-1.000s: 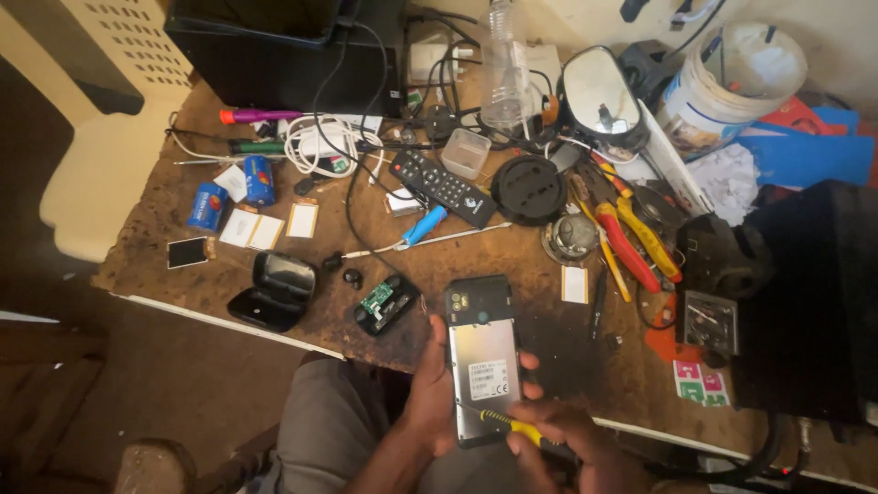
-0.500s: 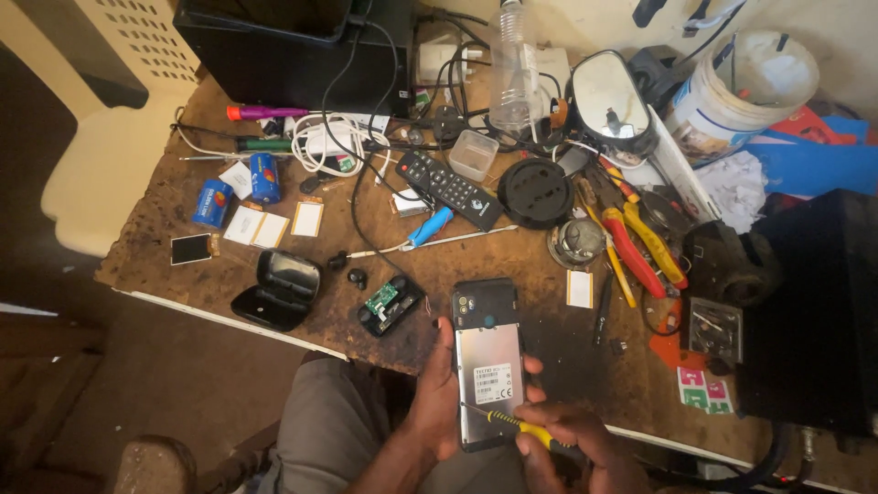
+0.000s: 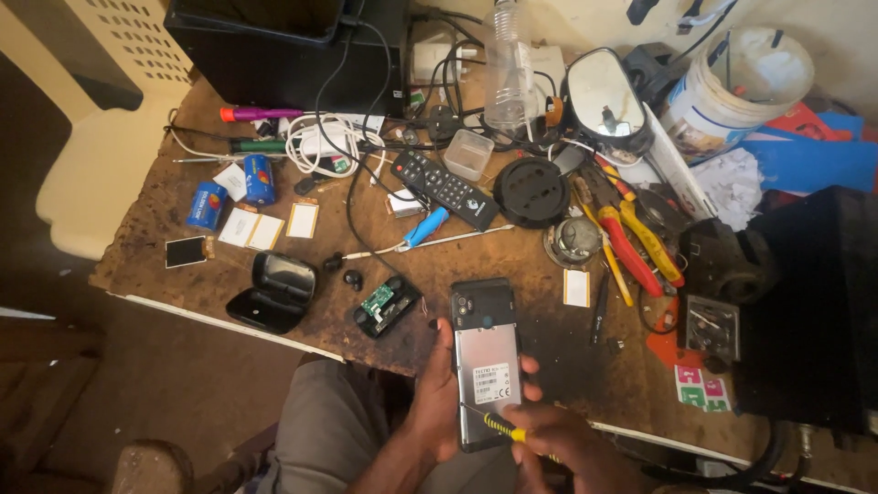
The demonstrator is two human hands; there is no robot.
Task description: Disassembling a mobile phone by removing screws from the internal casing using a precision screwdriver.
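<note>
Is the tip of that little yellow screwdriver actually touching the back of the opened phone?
Touching. The head view shows the screwdriver, held in the right hand, with its metal tip lying on the lower back of the phone, which the left hand grips.

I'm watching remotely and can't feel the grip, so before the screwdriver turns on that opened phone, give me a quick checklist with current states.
1. Phone steadied: ok, the left hand grips its left edge, thumb on the side.
2. Tool in hand: ok, the right hand holds the yellow-handled screwdriver.
3. Tip on the phone: ok, it rests on the lower part of the open back.
4. Tip seated in a screw: cannot tell, too small.
5. Phone supported by the table: not ok, its lower half overhangs the edge above the lap.
6. Loose screws accounted for: cannot tell.
</note>
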